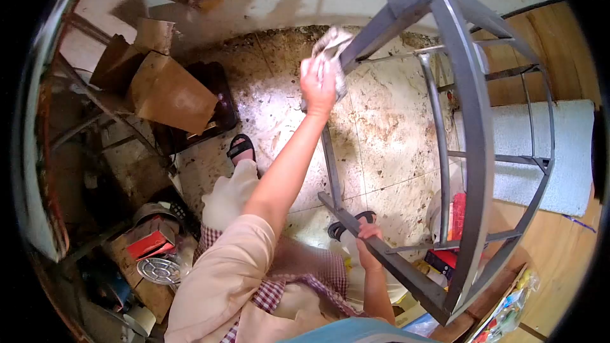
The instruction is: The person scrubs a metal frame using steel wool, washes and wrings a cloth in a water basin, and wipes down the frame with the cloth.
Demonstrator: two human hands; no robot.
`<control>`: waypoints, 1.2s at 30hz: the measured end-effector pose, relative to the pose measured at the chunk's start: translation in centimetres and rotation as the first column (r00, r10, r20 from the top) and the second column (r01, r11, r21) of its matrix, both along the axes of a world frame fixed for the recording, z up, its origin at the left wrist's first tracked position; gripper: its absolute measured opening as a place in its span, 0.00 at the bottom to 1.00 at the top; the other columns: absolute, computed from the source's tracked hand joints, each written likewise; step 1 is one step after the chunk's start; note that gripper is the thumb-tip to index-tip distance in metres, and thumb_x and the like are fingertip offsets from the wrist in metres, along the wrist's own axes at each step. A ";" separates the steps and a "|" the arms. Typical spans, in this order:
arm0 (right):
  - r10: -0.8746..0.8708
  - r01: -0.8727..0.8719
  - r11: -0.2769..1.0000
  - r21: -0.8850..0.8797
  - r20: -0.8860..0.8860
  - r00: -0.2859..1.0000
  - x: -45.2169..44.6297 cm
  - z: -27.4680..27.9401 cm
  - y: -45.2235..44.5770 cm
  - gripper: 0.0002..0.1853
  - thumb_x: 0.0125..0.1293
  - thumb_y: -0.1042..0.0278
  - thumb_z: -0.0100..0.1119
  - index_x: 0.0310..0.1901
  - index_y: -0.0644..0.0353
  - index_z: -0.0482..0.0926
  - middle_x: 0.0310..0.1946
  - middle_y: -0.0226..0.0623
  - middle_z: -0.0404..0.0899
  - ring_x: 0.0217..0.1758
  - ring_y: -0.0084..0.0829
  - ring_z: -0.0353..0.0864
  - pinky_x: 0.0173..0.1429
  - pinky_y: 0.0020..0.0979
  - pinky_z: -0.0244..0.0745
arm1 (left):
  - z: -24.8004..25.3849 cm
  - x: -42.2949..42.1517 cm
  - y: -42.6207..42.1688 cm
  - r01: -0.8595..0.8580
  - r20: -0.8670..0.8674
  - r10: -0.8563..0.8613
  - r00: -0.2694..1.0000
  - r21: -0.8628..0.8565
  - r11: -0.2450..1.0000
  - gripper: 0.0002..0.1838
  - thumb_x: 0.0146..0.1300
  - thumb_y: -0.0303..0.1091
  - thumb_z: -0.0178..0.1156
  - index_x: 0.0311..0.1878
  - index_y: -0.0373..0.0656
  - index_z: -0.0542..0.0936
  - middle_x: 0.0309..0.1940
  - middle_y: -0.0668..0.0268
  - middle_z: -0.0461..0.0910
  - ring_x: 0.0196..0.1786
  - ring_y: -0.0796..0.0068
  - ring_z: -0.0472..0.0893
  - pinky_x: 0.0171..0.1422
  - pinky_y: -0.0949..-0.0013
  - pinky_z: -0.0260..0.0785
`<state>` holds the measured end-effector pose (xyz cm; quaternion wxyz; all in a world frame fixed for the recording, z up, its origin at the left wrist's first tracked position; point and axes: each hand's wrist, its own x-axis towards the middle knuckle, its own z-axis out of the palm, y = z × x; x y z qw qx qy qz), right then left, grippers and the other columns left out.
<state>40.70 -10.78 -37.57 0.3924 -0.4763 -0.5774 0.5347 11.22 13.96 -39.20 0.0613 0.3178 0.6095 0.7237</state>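
My left hand point(318, 89) stretches forward, its fingers closed around a crumpled, pale cloth point(335, 44). The cloth is pressed against a bar of the grey metal frame point(473, 108), near its upper left end. This frame is tilted, with thick square bars and thinner crosspieces; its exact kind I cannot tell. Lower down, my right hand point(370, 233) is closed on the frame's lower bar, close to my knee. Part of that hand is hidden by the bar.
A cardboard box point(171, 92) lies to the left, near a rusty metal rack point(114, 111). White foam board point(530, 159) rests on wooden boards point(565, 241) at right. The tiled floor point(387, 133) is stained and littered with debris. Below left are a red box point(151, 241) and a round metal grate point(159, 270).
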 end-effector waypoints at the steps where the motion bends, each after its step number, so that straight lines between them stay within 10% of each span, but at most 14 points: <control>1: 0.007 -0.007 1.000 -0.004 -0.014 1.000 0.0 0.1 0.1 0.12 0.52 0.85 0.55 0.30 0.57 0.64 0.30 0.34 0.70 0.39 0.31 0.70 0.57 0.36 0.62 | -3.6 0.2 -0.3 0.021 0.026 -0.018 0.999 -0.080 0.997 0.13 0.59 0.33 0.54 0.43 0.34 0.77 0.36 0.54 0.73 0.39 0.59 0.75 0.47 0.67 0.67; 4: 0.063 -0.065 0.998 -0.008 -0.167 0.984 0.8 -0.5 0.2 0.05 0.61 0.74 0.52 0.31 0.58 0.65 0.32 0.38 0.70 0.39 0.32 0.70 0.57 0.37 0.61 | -15.0 0.2 -0.6 0.122 0.179 -0.060 0.982 -0.358 0.926 0.16 0.61 0.38 0.52 0.44 0.34 0.77 0.39 0.51 0.75 0.43 0.54 0.75 0.50 0.64 0.67; 9: -0.161 0.182 0.980 -0.081 0.218 0.963 -2.3 0.5 -1.5 0.08 0.64 0.67 0.50 0.37 0.64 0.67 0.38 0.40 0.69 0.45 0.33 0.70 0.56 0.34 0.62 | -18.9 -2.3 0.1 0.411 0.417 -0.178 0.891 -0.577 0.705 0.22 0.61 0.46 0.50 0.47 0.35 0.76 0.42 0.48 0.76 0.48 0.50 0.75 0.55 0.60 0.65; 14: 0.170 0.189 0.666 -0.722 0.393 0.904 -11.0 1.0 -2.0 0.19 0.63 0.73 0.51 0.53 0.72 0.66 0.51 0.47 0.70 0.55 0.34 0.69 0.61 0.33 0.61 | -15.0 -3.9 0.1 0.438 0.373 -0.272 0.887 -0.496 0.749 0.21 0.54 0.47 0.60 0.37 0.35 0.74 0.48 0.50 0.69 0.51 0.53 0.70 0.57 0.63 0.63; 16: 0.028 0.190 0.933 -0.307 0.587 0.809 -16.0 -0.8 5.1 0.17 0.64 0.71 0.48 0.54 0.65 0.68 0.45 0.40 0.75 0.50 0.34 0.73 0.55 0.32 0.67 | -14.0 -3.3 -0.2 0.411 0.401 -0.253 0.881 -0.382 0.828 0.18 0.52 0.43 0.63 0.34 0.36 0.73 0.48 0.51 0.68 0.50 0.56 0.70 0.56 0.63 0.63; 18: -0.135 0.210 0.975 -0.070 0.564 0.815 -20.2 -1.2 13.8 0.30 0.67 0.71 0.45 0.67 0.65 0.48 0.67 0.47 0.53 0.71 0.36 0.52 0.71 0.34 0.47 | -12.5 -2.6 -0.6 0.387 0.406 -0.280 0.870 -0.210 0.898 0.16 0.51 0.41 0.64 0.32 0.38 0.72 0.47 0.53 0.68 0.50 0.59 0.71 0.54 0.61 0.64; 22: -0.245 0.270 0.929 0.254 -0.129 0.961 -25.5 -1.1 26.2 0.35 0.62 0.74 0.51 0.68 0.62 0.46 0.58 0.48 0.65 0.62 0.39 0.64 0.63 0.38 0.61 | -7.2 -1.6 -1.6 0.311 0.390 -0.265 0.882 -0.060 0.948 0.16 0.50 0.39 0.63 0.36 0.39 0.72 0.43 0.57 0.72 0.48 0.58 0.71 0.51 0.60 0.65; 26: -0.152 0.184 0.970 0.161 -0.191 0.970 -26.4 -1.3 29.8 0.05 0.65 0.71 0.52 0.31 0.57 0.69 0.26 0.34 0.70 0.37 0.30 0.71 0.54 0.36 0.67 | -9.0 -1.0 0.5 0.160 0.355 -0.117 0.928 -0.094 0.983 0.21 0.51 0.39 0.63 0.46 0.41 0.71 0.43 0.57 0.74 0.44 0.58 0.75 0.46 0.62 0.69; 36: -0.078 0.096 0.993 0.068 -0.229 0.970 -24.2 0.7 28.1 0.04 0.61 0.75 0.51 0.29 0.58 0.68 0.28 0.35 0.70 0.40 0.32 0.70 0.59 0.42 0.60 | -15.7 -2.2 0.0 0.329 0.599 -0.208 0.774 -0.099 0.939 0.20 0.54 0.35 0.62 0.50 0.40 0.77 0.42 0.58 0.78 0.44 0.67 0.78 0.51 0.70 0.69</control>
